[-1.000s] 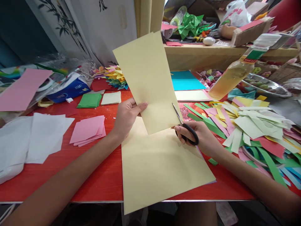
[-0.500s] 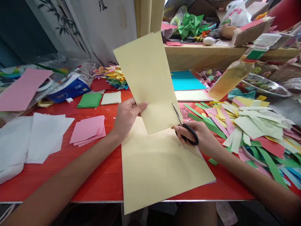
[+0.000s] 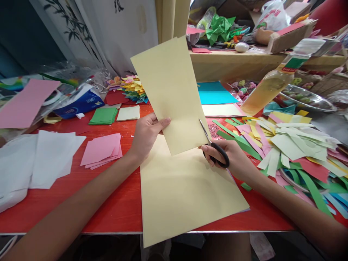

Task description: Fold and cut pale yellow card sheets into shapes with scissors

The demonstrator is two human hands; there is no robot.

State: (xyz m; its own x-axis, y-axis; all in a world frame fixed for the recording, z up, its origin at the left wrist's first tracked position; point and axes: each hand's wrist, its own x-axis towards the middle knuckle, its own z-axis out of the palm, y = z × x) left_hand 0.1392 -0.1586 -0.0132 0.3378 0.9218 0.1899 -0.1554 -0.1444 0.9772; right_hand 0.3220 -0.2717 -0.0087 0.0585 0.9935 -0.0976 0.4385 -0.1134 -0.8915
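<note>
My left hand pinches the left edge of a folded pale yellow paper, which is raised and tilted, thumb on its face. In my right hand are black-handled scissors, with the blades at the paper's lower right edge. Beneath both hands a larger pale yellow sheet lies on the red table and overhangs its front edge.
Pink squares, green squares and white sheets lie at the left. Paper strips are heaped at the right, near a tilted bottle and a metal bowl. Blue paper lies behind.
</note>
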